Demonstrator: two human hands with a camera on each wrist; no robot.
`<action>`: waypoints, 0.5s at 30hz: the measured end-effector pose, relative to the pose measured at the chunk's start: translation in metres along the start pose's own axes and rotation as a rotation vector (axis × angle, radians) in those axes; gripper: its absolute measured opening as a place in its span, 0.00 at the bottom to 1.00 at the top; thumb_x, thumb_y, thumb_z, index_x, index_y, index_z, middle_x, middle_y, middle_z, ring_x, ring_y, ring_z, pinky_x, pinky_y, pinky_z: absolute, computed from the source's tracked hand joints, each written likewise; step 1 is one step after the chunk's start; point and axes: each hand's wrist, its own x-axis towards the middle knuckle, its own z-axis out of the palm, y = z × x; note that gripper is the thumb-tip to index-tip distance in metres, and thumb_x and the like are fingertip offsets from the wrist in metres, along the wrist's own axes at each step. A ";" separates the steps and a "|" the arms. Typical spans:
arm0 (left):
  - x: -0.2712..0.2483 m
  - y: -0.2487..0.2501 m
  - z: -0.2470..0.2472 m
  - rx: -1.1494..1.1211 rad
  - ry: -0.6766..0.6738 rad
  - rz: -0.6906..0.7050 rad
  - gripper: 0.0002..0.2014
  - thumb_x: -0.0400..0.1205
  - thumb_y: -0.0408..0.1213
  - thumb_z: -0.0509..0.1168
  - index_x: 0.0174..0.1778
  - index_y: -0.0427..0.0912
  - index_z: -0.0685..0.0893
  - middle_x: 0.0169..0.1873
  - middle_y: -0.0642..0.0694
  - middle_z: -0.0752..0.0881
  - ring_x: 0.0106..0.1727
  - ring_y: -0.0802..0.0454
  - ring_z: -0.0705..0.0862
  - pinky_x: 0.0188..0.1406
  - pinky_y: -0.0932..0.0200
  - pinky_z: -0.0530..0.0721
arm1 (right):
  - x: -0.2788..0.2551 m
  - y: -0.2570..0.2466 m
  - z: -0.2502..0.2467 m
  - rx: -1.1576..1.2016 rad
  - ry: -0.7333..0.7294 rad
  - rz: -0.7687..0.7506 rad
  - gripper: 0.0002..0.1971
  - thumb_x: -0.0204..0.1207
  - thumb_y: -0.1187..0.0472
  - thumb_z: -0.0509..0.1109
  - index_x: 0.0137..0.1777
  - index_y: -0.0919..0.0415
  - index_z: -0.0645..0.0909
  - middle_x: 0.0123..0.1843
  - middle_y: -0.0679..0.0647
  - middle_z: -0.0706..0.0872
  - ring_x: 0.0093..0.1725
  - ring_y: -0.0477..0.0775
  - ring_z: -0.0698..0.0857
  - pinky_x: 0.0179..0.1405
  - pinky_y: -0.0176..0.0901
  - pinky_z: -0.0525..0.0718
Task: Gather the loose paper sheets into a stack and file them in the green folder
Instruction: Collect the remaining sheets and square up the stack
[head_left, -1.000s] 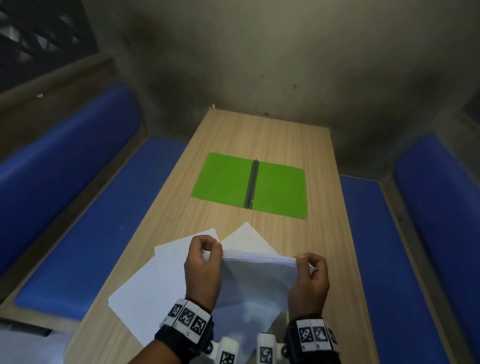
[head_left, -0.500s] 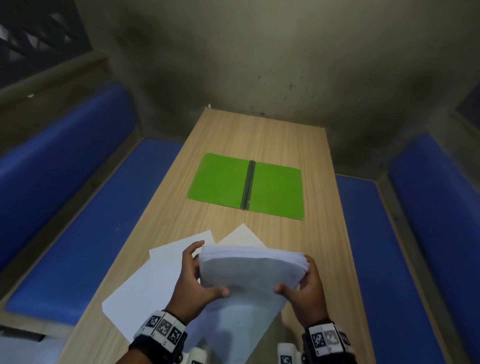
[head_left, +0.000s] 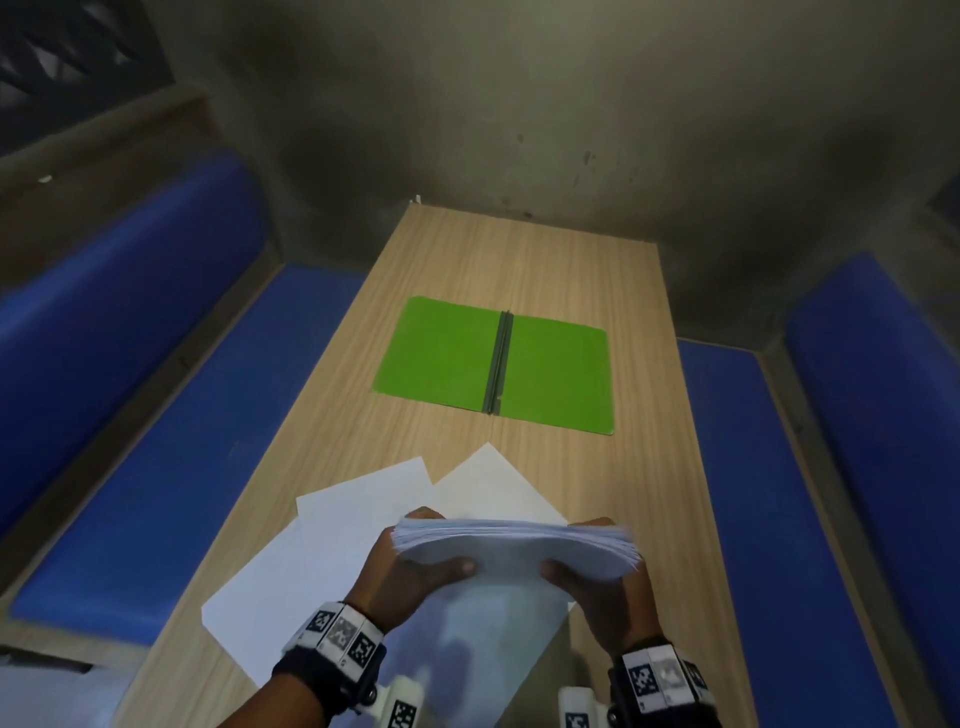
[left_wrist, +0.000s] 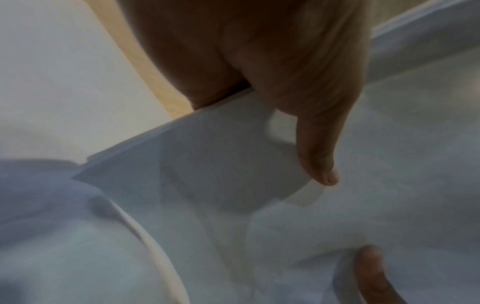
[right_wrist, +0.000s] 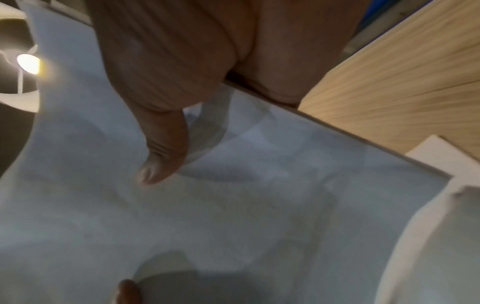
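Observation:
Both hands hold a stack of white paper sheets (head_left: 514, 551) on edge above the near end of the table. My left hand (head_left: 415, 564) grips the stack's left side, thumb on the near face. My right hand (head_left: 597, 571) grips its right side the same way. In the left wrist view the thumb (left_wrist: 319, 164) presses on the paper stack (left_wrist: 233, 164). The right wrist view shows the other thumb (right_wrist: 161, 156) on the stack (right_wrist: 259, 195). Loose sheets (head_left: 363, 499) lie flat under and left of the hands. The green folder (head_left: 496, 364) lies open farther away.
The wooden table (head_left: 545, 260) is long and narrow and ends at a grey wall. Blue benches (head_left: 182, 415) run along both sides. One loose sheet (head_left: 249, 618) reaches the table's left edge.
The stack has been turned from a drooping hold by its top edge to a firm two-handed grip on its sides, thumbs now on the near face, and its sheets look squared together.

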 end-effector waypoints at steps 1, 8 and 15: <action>0.000 -0.007 0.000 0.017 0.005 -0.012 0.16 0.65 0.49 0.88 0.45 0.64 0.92 0.44 0.69 0.93 0.46 0.69 0.90 0.47 0.69 0.88 | 0.000 0.005 0.003 0.012 -0.027 0.081 0.22 0.59 0.55 0.87 0.53 0.54 0.85 0.44 0.46 0.89 0.42 0.34 0.88 0.49 0.37 0.88; 0.004 -0.017 0.006 -0.018 0.054 -0.088 0.25 0.62 0.55 0.87 0.53 0.54 0.93 0.51 0.58 0.96 0.52 0.63 0.93 0.48 0.71 0.88 | -0.001 0.021 0.011 0.049 0.055 0.173 0.38 0.45 0.31 0.83 0.55 0.50 0.87 0.54 0.48 0.91 0.54 0.50 0.89 0.57 0.53 0.85; 0.008 -0.023 0.012 -0.044 0.061 -0.159 0.22 0.63 0.53 0.86 0.50 0.55 0.90 0.46 0.67 0.94 0.47 0.65 0.92 0.42 0.67 0.88 | 0.001 0.042 0.020 0.066 0.047 0.259 0.35 0.46 0.29 0.81 0.50 0.50 0.84 0.47 0.46 0.88 0.43 0.35 0.86 0.53 0.52 0.87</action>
